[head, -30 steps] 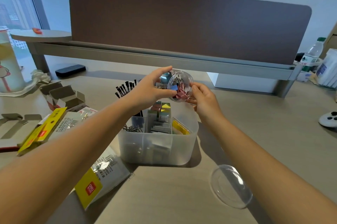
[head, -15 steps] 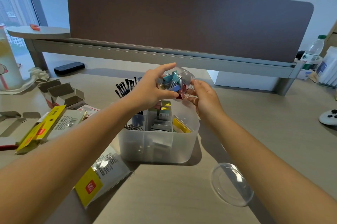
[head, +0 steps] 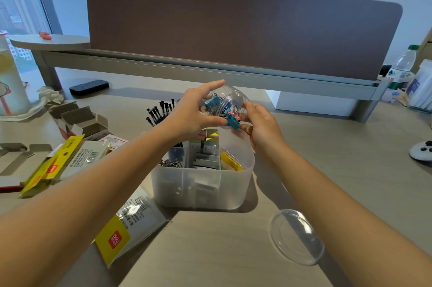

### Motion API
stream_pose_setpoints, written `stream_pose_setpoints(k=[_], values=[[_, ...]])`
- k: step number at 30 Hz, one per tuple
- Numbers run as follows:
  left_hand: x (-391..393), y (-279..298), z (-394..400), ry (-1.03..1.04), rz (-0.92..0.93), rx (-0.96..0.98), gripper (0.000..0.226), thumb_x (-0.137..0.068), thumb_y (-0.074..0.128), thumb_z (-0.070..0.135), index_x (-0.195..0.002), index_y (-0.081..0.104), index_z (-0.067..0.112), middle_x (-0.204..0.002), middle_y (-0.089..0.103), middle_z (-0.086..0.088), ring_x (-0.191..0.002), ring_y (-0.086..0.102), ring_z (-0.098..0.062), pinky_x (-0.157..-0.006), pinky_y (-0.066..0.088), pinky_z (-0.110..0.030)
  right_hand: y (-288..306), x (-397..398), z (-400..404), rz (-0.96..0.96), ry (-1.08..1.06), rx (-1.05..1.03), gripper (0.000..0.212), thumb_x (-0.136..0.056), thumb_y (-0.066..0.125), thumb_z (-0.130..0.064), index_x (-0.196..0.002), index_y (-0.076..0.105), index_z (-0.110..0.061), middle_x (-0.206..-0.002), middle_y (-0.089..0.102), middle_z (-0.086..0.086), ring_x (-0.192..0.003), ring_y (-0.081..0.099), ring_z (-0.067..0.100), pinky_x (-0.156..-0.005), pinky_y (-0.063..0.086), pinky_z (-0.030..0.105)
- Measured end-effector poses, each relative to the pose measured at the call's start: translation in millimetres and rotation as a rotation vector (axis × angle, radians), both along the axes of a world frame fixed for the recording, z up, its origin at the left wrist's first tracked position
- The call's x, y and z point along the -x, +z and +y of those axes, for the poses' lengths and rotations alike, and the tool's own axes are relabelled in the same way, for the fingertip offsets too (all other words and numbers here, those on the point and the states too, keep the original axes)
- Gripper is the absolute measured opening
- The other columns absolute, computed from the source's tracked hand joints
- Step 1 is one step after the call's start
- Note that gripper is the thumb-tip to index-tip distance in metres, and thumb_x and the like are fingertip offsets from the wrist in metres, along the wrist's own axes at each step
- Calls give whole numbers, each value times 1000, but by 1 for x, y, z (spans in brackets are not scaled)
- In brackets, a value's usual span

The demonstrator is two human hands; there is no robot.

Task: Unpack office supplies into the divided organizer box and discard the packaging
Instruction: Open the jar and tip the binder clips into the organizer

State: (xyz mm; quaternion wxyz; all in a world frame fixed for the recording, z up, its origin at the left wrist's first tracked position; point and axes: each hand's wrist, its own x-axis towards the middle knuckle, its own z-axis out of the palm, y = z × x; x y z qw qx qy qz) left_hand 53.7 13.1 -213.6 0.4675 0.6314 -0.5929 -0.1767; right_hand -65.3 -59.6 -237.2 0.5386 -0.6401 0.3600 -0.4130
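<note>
My left hand (head: 190, 112) grips a clear round tub (head: 230, 102) of coloured binder clips, tilted mouth-down over the translucent divided organizer box (head: 203, 189). My right hand (head: 260, 125) sits at the tub's mouth and pinches a teal binder clip (head: 232, 121) that sticks out of it. The box holds paper clips, staple boxes, sticky tabs and black pens (head: 161, 109) in its compartments. The tub's clear lid (head: 295, 236) lies on the desk to the front right of the box.
Emptied yellow-labelled bags (head: 126, 226) and opened cardboard cartons (head: 79, 121) lie left of the box. A brown desk divider (head: 243, 27) closes off the back. A water bottle (head: 401, 68) and a white controller (head: 422, 153) stand at the right.
The tub has been tipped further, its mouth now pointing down toward the box, and a teal clip has come out at the mouth between my right fingers.
</note>
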Motion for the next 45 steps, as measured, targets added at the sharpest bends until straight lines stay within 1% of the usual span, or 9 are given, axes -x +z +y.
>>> stream_pose_setpoints(k=[4, 9, 15, 22, 28, 34, 39, 43, 45], values=[[-1, 1, 1, 4, -15, -9, 70, -77, 62, 6, -135, 31, 30, -141, 31, -9, -123, 41, -21, -75, 47, -19, 0, 0, -1, -4, -5, -9, 14, -94, 33, -30, -100, 44, -24, -104, 51, 1, -99, 56, 18, -83, 50, 31], [0, 0, 2, 28, -70, -10, 72, -76, 64, 7, -136, 30, 31, -142, 30, -9, -129, 35, -24, -96, 44, -34, 0, 0, -1, -4, -3, -10, 14, -95, 32, -30, -99, 44, -24, -102, 52, -1, -94, 55, 17, -85, 50, 33], [0, -1, 2, 38, -119, 6, 74, -76, 65, 9, -136, 29, 32, -142, 30, -9, -128, 33, -23, -102, 37, -32, 0, -3, -1, -29, -5, -33, 12, -95, 35, -30, -90, 46, -28, -99, 53, 1, -99, 59, 24, -92, 50, 39], [-2, -2, 3, -2, -151, 52, 74, -75, 67, 11, -135, 30, 32, -138, 31, -8, -111, 30, -8, -92, 33, -20, -1, 2, -1, -110, 67, -79, 16, -96, 31, -26, -97, 46, -22, -104, 55, 5, -98, 59, 24, -90, 49, 38], [-3, -4, 2, -16, -173, 43, 74, -74, 67, 12, -135, 31, 33, -135, 32, -7, -109, 32, -8, -90, 37, -20, -2, 4, -1, -105, 85, -85, 18, -95, 29, -32, -92, 46, -29, -109, 54, 6, -107, 57, 27, -93, 48, 37], [-4, -3, 3, -49, -127, 81, 68, -77, 63, 11, -132, 30, 35, -135, 34, -7, -109, 34, -8, -67, 39, 3, 1, 8, -1, -146, 104, -73, 19, -96, 30, -27, -86, 46, -26, -105, 55, 6, -96, 58, 22, -87, 48, 34], [-4, -3, 3, -36, -32, 137, 70, -74, 66, 7, -134, 32, 22, -131, 43, -8, -107, 39, -8, -64, 42, 2, 0, 10, -2, -129, 123, -49, 18, -96, 29, -26, -92, 46, -22, -105, 54, 7, -98, 58, 23, -88, 48, 36], [-4, -3, 6, -23, -13, 158, 65, -72, 69, 7, -128, 37, 14, -117, 45, 1, -104, 42, -8, -65, 41, 4, -2, 9, -3, -99, 106, -16, 19, -96, 30, -26, -93, 47, -20, -106, 55, 9, -101, 57, 23, -92, 48, 37], [-4, -3, 6, -13, -30, 148, 63, -71, 70, 9, -126, 39, 14, -113, 43, 5, -102, 43, -7, -65, 40, 5, -3, 10, -3, -93, 115, -13, 20, -96, 30, -25, -95, 48, -18, -105, 55, 9, -99, 56, 22, -87, 49, 34]])
